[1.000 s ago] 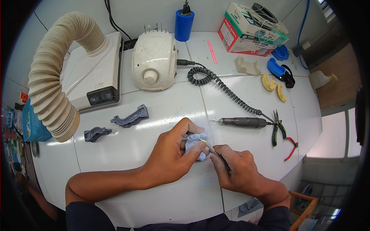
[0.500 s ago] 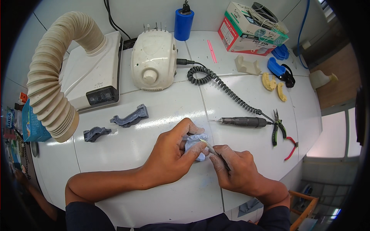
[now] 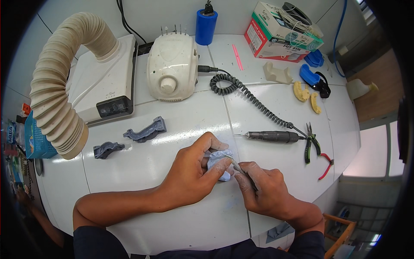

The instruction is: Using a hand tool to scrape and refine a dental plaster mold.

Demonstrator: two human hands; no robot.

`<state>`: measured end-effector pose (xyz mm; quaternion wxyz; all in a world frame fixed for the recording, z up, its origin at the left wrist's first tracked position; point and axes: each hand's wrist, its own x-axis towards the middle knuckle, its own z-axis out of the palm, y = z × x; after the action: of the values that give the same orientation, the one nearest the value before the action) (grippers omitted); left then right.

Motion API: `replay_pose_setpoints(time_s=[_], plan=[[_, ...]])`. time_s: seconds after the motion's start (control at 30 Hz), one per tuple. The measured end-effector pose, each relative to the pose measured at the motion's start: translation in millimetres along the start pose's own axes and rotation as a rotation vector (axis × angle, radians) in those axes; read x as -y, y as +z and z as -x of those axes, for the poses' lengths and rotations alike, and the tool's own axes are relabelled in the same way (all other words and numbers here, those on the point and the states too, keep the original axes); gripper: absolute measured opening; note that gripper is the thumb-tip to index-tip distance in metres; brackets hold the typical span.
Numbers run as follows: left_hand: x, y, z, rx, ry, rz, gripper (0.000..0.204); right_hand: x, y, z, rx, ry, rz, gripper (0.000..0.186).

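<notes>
My left hand (image 3: 186, 175) is closed around a pale blue plaster dental cast (image 3: 213, 161), thumb along its near side and fingers round the far side. Dust whitens my fingertips. In my right hand (image 3: 271, 192) a slim carving knife (image 3: 236, 165) is gripped like a pen, its tip resting against the row of teeth on the cast. Fingers cover much of the cast and most of the knife's handle. Left of my left hand lie two dark grey-blue arch-shaped pieces, a longer one (image 3: 148, 130) and a shorter one (image 3: 108, 150).
A handpiece (image 3: 274, 137) on a coiled cord lies beyond my right hand, beside green-handled pliers (image 3: 312, 144) and a red-handled tool (image 3: 328, 167). Behind stand a cream control box (image 3: 171, 69), a ribbed hose (image 3: 51, 86), yellow casts (image 3: 300, 92) and stacked boxes (image 3: 276, 43).
The knife's tip has shifted very slightly over the cast's teeth. Both hands keep nearly the same place and hold.
</notes>
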<state>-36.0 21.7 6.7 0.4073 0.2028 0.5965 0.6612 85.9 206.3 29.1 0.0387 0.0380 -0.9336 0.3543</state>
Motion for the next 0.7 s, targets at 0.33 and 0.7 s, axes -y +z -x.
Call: replay_pose_setpoints(time_s=[0.33,0.7], plan=[[3.3,-1.5,-0.6,-0.002,0.018,0.002,0.025,0.4,-2.1,-0.5,0.036,0.024,-0.037,0.019],[2.6,-0.3,0.8,-0.005,0.035,-0.018,0.024,0.3,-0.7,-0.4,0.034,0.018,-0.049,0.019]])
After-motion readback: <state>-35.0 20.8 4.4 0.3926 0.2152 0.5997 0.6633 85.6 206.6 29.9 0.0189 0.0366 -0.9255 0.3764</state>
